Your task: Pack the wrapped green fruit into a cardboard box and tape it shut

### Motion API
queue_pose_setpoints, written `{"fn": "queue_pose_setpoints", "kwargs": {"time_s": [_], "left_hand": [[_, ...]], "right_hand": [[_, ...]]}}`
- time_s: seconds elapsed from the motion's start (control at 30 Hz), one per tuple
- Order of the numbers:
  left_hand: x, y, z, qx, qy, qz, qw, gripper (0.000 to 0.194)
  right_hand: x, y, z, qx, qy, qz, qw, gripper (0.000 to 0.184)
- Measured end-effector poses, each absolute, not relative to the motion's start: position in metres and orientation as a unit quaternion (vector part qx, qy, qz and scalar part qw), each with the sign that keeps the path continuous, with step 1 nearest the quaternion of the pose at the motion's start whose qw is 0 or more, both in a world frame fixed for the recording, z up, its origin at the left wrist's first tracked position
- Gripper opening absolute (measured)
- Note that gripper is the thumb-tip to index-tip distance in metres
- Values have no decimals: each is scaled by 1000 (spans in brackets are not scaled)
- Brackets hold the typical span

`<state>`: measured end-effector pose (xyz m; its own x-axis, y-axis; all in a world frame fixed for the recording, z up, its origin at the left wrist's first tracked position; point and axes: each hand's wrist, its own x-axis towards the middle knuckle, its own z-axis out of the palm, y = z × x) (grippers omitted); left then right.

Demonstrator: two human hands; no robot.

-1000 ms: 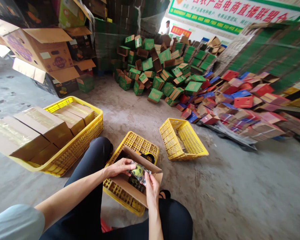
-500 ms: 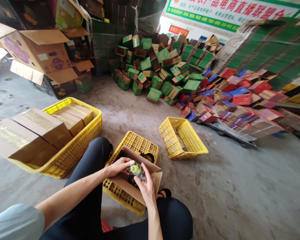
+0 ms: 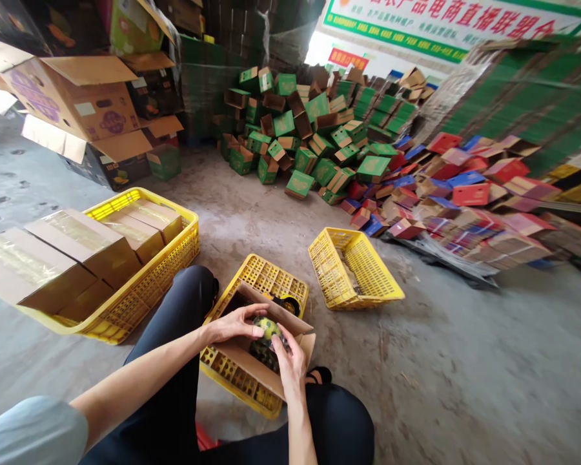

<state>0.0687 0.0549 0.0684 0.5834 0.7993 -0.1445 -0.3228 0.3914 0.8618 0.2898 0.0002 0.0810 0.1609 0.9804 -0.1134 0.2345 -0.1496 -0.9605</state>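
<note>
Both my hands are over an open cardboard box [image 3: 237, 361] that sits in a small yellow crate [image 3: 264, 276] between my knees. My left hand [image 3: 232, 323] and my right hand [image 3: 290, 365] are closed together round a small yellow-green round item in clear wrapping [image 3: 267, 328], held just above the box's opening. More dark wrapped items [image 3: 264, 352] lie inside the box under it. A dark round thing [image 3: 286, 303] shows in the crate behind the box flap.
A large yellow crate [image 3: 140, 290] at my left holds several taped cardboard boxes [image 3: 77, 239]. An empty tilted yellow crate [image 3: 353, 268] lies ahead right. Heaps of green boxes [image 3: 314, 135] and red and blue boxes [image 3: 465, 200] cover the floor beyond.
The clear wrapping stood out loose a second ago. Now both hands have closed in tighter on the round item and lowered it slightly toward the box.
</note>
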Motion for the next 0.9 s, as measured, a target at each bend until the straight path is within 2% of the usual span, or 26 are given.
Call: {"fn": "queue_pose_setpoints", "kwargs": {"time_s": [0.2,0.4,0.57,0.73,0.9], "left_hand": [[70,56,65,435,304,343,775,71],[69,55,70,419,330,349,771,65],[68,57,71,406,355,365,759,61],[72,57,67,382,360,344,779,63],[70,55,68,400,340,320,789,64]], "right_hand": [[290,1,82,-630,-458,465,421,78],[289,2,80,-603,-455,500,424,72],[287,0,75,-575,-461,518,434,84],[290,0,75,-578,-472,489,452,69],[298,1,71,-592,-452,496,446,70]]}}
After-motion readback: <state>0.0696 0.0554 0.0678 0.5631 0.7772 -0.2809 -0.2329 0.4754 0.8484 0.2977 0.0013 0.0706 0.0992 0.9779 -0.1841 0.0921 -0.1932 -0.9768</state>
